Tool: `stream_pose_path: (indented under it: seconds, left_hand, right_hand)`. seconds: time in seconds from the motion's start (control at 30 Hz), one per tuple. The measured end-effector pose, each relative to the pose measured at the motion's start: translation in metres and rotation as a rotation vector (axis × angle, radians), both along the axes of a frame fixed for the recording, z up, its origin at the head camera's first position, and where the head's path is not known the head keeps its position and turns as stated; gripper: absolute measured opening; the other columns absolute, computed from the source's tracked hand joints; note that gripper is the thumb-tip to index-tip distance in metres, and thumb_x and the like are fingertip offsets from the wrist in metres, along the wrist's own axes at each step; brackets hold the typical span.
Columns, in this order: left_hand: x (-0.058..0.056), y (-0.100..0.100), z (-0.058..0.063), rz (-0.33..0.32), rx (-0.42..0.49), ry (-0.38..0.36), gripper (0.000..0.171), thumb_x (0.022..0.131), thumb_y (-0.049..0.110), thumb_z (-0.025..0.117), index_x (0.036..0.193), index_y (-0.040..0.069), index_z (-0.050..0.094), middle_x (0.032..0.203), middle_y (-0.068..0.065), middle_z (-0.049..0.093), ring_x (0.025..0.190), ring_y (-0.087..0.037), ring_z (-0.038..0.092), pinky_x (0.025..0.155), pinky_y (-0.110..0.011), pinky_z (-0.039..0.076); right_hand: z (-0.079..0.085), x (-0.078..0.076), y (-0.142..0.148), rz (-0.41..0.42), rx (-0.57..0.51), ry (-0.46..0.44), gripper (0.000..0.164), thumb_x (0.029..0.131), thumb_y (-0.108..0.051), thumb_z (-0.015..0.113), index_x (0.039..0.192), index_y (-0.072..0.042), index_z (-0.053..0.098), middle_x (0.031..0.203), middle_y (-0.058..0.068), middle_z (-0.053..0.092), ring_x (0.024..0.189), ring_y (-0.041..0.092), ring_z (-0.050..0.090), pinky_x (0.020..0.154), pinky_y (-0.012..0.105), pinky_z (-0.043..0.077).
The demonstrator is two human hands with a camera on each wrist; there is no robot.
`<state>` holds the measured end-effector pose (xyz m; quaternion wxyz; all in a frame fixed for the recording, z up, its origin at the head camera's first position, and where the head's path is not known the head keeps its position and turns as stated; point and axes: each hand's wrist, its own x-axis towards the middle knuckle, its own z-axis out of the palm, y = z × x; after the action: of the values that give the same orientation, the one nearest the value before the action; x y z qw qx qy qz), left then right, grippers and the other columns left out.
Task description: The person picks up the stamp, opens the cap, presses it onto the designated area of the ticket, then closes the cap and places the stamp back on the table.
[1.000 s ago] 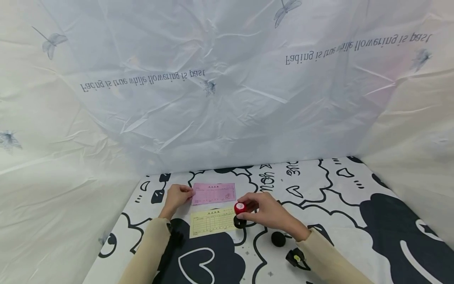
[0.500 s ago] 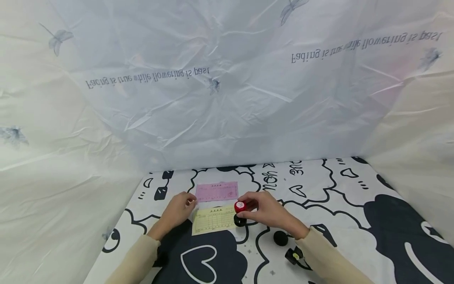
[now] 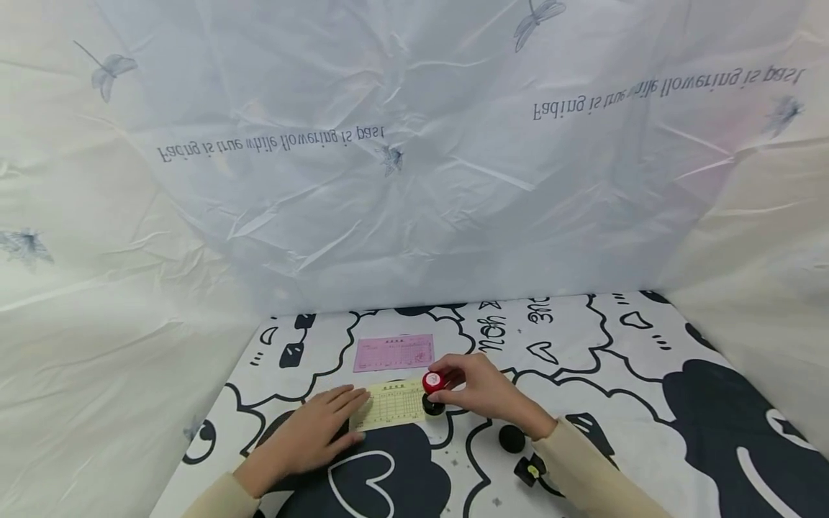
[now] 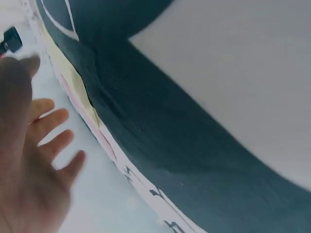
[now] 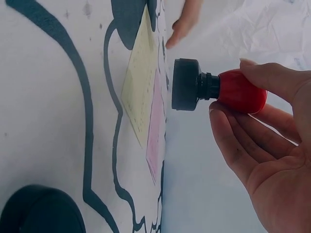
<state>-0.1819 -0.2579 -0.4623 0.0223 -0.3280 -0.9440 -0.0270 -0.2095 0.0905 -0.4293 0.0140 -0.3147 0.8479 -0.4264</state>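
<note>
A stamp with a rounded red handle and a wide, round black base (image 5: 212,86) is held upright above the right end of a pale-yellow printed paper form (image 3: 396,403), its underside clear of the sheet in the right wrist view. The person's right hand (image 3: 481,387) grips the red handle between thumb and fingers. At the opposite end of the yellow form, the person's left hand (image 3: 317,426) is open and palm down, fingers extended and reaching over the left edge of the paper; whether they press on it cannot be told. Just beyond the yellow form lies a pink printed paper form (image 3: 388,354), well within reach of both hands, with a faint reddish mark near its lower right corner. To the right, near the right forearm, sit a round black cap-like piece (image 3: 512,439) and a small black object with a yellow-green spot (image 3: 526,471). Everything rests on a white cloth printed with black cartoon shapes and hearts (image 3: 622,367). Behind rises wrinkled whitish sheeting (image 3: 401,230) printed with grey dragonflies and flipped lettering. Cream-coloured sleeves (image 3: 599,471) cover both forearms down to the wrists.
</note>
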Motion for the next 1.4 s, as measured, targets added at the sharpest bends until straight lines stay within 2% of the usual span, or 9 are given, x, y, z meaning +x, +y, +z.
stream_pose_path:
  seconds: [0.1,0.2,0.4,0.57,0.8,1.1,1.4]
  left_hand:
    - [0.011,-0.008,-0.003,0.031,-0.031,-0.126,0.078,0.104,0.069,0.044,0.167,0.025,0.031,0.170,0.003,0.040,0.158,-0.028,0.038,0.124,-0.056,0.039]
    - [0.020,-0.014,-0.005,0.035,-0.037,-0.185,0.083,0.102,0.074,0.039,0.168,0.027,0.026,0.174,0.005,0.032,0.161,-0.026,0.032,0.126,-0.056,0.035]
    - [0.031,-0.021,-0.012,-0.015,-0.064,-0.175,0.085,0.101,0.077,0.035,0.168,0.025,0.026,0.175,0.006,0.027,0.161,-0.023,0.032,0.126,-0.057,0.035]
    - [0.033,-0.023,-0.018,-0.025,-0.094,-0.165,0.087,0.100,0.079,0.034,0.169,0.026,0.025,0.175,0.008,0.028,0.161,-0.022,0.034,0.125,-0.058,0.036]
    - [0.035,-0.022,-0.022,-0.046,-0.105,-0.112,0.088,0.100,0.079,0.034,0.168,0.023,0.028,0.174,0.006,0.032,0.159,-0.023,0.036,0.124,-0.059,0.037]
    - [0.034,-0.022,-0.022,-0.040,-0.104,-0.117,0.088,0.100,0.079,0.035,0.167,0.023,0.030,0.174,0.006,0.032,0.159,-0.023,0.036,0.124,-0.059,0.036]
    - [0.036,-0.021,-0.020,-0.047,-0.103,-0.104,0.088,0.100,0.079,0.036,0.166,0.022,0.032,0.173,0.006,0.034,0.159,-0.023,0.038,0.123,-0.058,0.038]
  right_hand:
    - [0.000,0.000,-0.002,0.001,0.003,-0.005,0.035,0.091,-0.027,0.084,0.121,-0.014,0.074,0.106,-0.003,0.077,0.093,0.006,0.071,0.087,0.033,0.063]
    - [-0.002,-0.001,-0.004,-0.002,0.008,0.000,0.035,0.091,-0.026,0.084,0.121,-0.014,0.073,0.107,-0.003,0.077,0.094,0.007,0.072,0.088,0.033,0.063]
    - [-0.007,-0.003,-0.006,-0.011,0.005,-0.011,0.035,0.091,-0.026,0.084,0.121,-0.014,0.073,0.109,-0.003,0.077,0.094,0.007,0.071,0.088,0.033,0.063]
    - [-0.011,-0.004,-0.008,-0.011,-0.004,-0.018,0.035,0.091,-0.026,0.084,0.121,-0.015,0.073,0.109,-0.003,0.076,0.095,0.007,0.071,0.088,0.031,0.062]
    - [-0.013,-0.004,-0.011,-0.015,-0.023,-0.036,0.035,0.090,-0.026,0.085,0.121,-0.014,0.074,0.107,-0.003,0.076,0.096,0.010,0.071,0.088,0.031,0.063]
    - [-0.021,-0.006,-0.013,-0.008,-0.022,-0.043,0.033,0.089,-0.022,0.086,0.118,-0.013,0.074,0.104,-0.002,0.076,0.093,0.011,0.071,0.087,0.033,0.063]
    - [-0.027,-0.008,-0.015,-0.003,0.024,-0.041,0.034,0.089,-0.022,0.085,0.120,-0.013,0.073,0.106,-0.003,0.076,0.092,0.006,0.069,0.085,0.028,0.062]
